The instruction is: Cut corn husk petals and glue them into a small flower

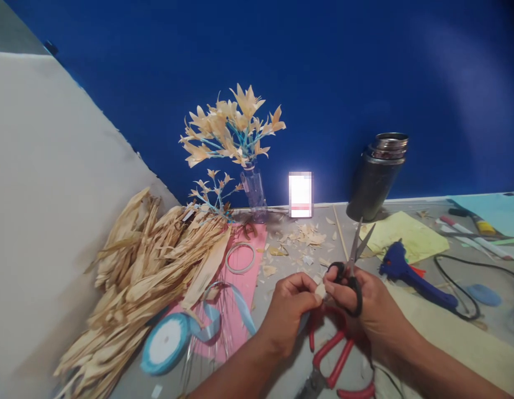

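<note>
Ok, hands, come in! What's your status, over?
Left hand: pinching small pale piece. Right hand: holding open black-handled scissors, also at that piece. Red-handled tool lies near both hands, might get in the way. Over.

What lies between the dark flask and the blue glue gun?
In the head view, a yellow sheet lies between the dark flask and the blue glue gun.

The two hands (288, 310) and the visible forearms (423, 349) are bare.

Scissors (352, 262) – black handles (359, 300), silver blades (355, 242)
</note>
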`<action>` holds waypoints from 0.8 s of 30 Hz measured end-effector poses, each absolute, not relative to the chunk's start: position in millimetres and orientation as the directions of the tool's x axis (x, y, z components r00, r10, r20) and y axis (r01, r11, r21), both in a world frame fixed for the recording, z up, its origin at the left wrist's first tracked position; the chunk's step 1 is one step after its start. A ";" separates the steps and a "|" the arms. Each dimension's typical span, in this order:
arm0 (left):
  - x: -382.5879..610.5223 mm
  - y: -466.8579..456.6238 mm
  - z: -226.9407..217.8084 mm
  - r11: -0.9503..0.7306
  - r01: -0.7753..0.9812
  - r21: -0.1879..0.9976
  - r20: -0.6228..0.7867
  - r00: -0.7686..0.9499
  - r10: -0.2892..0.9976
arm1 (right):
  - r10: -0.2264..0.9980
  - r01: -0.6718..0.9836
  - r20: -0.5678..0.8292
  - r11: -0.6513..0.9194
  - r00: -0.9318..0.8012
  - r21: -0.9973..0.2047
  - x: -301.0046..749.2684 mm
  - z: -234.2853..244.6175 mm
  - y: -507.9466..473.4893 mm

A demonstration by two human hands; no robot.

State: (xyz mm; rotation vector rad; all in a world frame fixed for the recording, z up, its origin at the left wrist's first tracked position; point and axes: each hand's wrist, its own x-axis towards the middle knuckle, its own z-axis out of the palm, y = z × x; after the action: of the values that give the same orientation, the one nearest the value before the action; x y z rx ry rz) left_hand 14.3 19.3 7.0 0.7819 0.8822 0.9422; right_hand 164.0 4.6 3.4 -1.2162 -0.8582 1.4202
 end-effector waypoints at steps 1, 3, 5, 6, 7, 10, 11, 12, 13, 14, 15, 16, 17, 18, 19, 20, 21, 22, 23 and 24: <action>14.0 19.9 6.4 0.362 -0.333 0.871 -0.268 0.296 0.917 | 0.972 -0.246 -0.232 -0.216 0.038 -0.945 164.0 1.7 5.1; 13.0 22.5 5.5 0.325 -0.356 0.876 -0.252 0.238 0.938 | 0.969 -0.242 -0.243 -0.248 -0.051 -0.938 162.8 -3.2 5.4; 11.9 25.5 5.3 0.298 -0.409 0.863 -0.245 0.177 0.953 | 0.948 -0.206 -0.253 -0.292 -0.195 -0.934 160.3 -8.5 3.9; 11.5 26.7 5.7 0.291 -0.436 0.851 -0.244 0.162 0.956 | 0.930 -0.168 -0.257 -0.307 -0.263 -0.937 158.8 -10.5 2.6; 11.3 27.5 6.3 0.286 -0.459 0.841 -0.241 0.155 0.958 | 0.913 -0.118 -0.261 -0.310 -0.313 -0.943 157.4 -11.8 1.1; 11.6 28.1 8.6 0.269 -0.489 0.830 -0.228 0.144 0.963 | 0.893 0.046 -0.268 -0.270 -0.363 -0.962 154.4 -10.2 -2.7; 11.9 27.9 9.1 0.265 -0.489 0.831 -0.226 0.138 0.964 | 0.892 0.094 -0.273 -0.257 -0.361 -0.962 153.9 -8.3 -3.2; 12.2 27.7 9.4 0.260 -0.489 0.833 -0.226 0.130 0.966 | 0.890 0.133 -0.283 -0.251 -0.356 -0.959 153.6 -6.0 -3.2; 12.5 27.5 9.6 0.258 -0.489 0.833 -0.228 0.121 0.966 | 0.888 0.160 -0.294 -0.252 -0.353 -0.954 153.4 -3.9 -3.0; 12.6 27.4 9.6 0.260 -0.490 0.832 -0.234 0.114 0.965 | 0.884 0.175 -0.305 -0.258 -0.354 -0.950 153.3 -2.0 -2.5; 12.6 27.4 9.6 0.263 -0.493 0.830 -0.240 0.110 0.965 | 0.879 0.185 -0.316 -0.265 -0.357 -0.946 153.3 -0.4 -2.0; 12.5 27.4 9.7 0.266 -0.495 0.827 -0.245 0.109 0.963 | 0.876 0.189 -0.320 -0.267 -0.360 -0.945 153.3 0.7 -1.6; 12.2 27.5 9.9 0.268 -0.494 0.827 -0.247 0.109 0.963 | 0.876 0.189 -0.319 -0.266 -0.362 -0.945 153.3 1.5 -1.3; 11.9 27.5 10.1 0.268 -0.492 0.828 -0.246 0.111 0.963 | 0.876 0.186 -0.319 -0.268 -0.362 -0.945 153.3 2.0 -1.1; 11.5 27.5 10.5 0.268 -0.489 0.830 -0.244 0.113 0.963 | 0.876 0.183 -0.323 -0.273 -0.359 -0.944 153.4 2.2 -1.1; 11.1 27.4 11.0 0.267 -0.488 0.831 -0.242 0.114 0.963 | 0.875 0.183 -0.329 -0.280 -0.355 -0.942 153.4 2.3 -1.3; 10.8 27.2 11.5 0.265 -0.488 0.832 -0.241 0.113 0.964 | 0.875 0.185 -0.334 -0.285 -0.349 -0.941 153.5 2.1 -1.4; 10.7 27.0 11.9 0.264 -0.489 0.831 -0.241 0.111 0.964 | 0.875 0.187 -0.338 -0.288 -0.347 -0.939 153.6 1.7 -1.6; 10.6 26.9 12.3 0.263 -0.494 0.829 -0.241 0.110 0.964 | 0.875 0.189 -0.340 -0.290 -0.346 -0.938 153.7 1.1 -1.8; 10.7 26.8 12.6 0.263 -0.501 0.825 -0.241 0.110 0.964 | 0.874 0.191 -0.341 -0.290 -0.346 -0.938 153.7 0.2 -1.8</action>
State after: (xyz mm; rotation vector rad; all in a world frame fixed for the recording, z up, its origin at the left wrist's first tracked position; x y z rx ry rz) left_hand 10.7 26.8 12.6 0.6484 0.8965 1.1949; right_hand 153.7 -1.8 0.2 -1.3523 -1.4255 1.6860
